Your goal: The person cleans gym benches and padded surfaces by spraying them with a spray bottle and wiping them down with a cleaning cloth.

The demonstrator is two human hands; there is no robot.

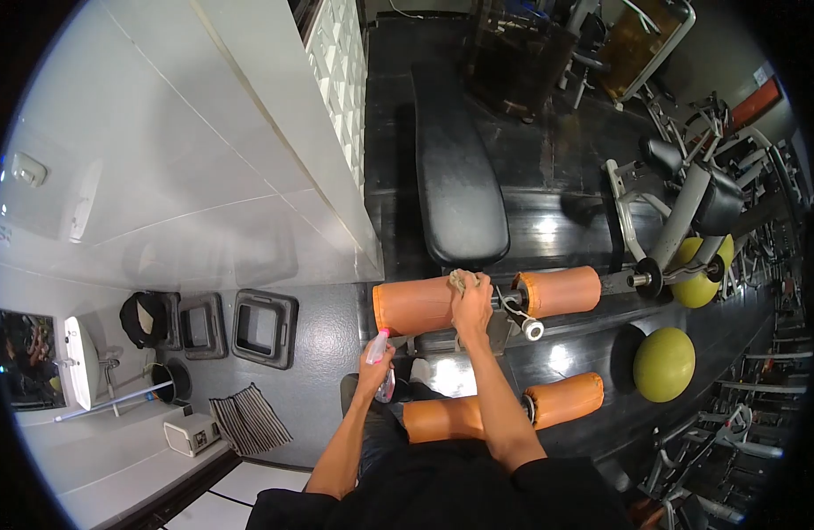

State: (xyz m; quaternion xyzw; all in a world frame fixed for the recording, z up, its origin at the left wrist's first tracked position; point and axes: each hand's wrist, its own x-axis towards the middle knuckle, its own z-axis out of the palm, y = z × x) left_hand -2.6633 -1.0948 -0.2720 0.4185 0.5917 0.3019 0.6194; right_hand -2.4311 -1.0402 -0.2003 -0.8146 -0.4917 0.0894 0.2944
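Note:
My left hand (373, 369) is closed around a clear spray bottle (386, 387) with a pink and white spray head, just below the left end of an orange padded roller (411, 306). A crumpled beige cloth (460, 280) is in my right hand (471, 305), pressed on the right end of that roller. Right of it, a second orange roller (566, 291) sits on the same bar, with a white-capped metal pin (531, 329) hanging near the gap. Closer to my body are two more orange rollers, one (563, 400) at the right and one (442, 418) partly behind my right forearm.
A long black padded bench (460, 177) extends away behind the rollers. A yellow-green ball (664, 364) rests on the floor at right, near weight machines (689, 194). A tiled wall (204, 132), grey bins (265, 328), a striped mat (250, 420) and a washbasin (81, 362) stand left.

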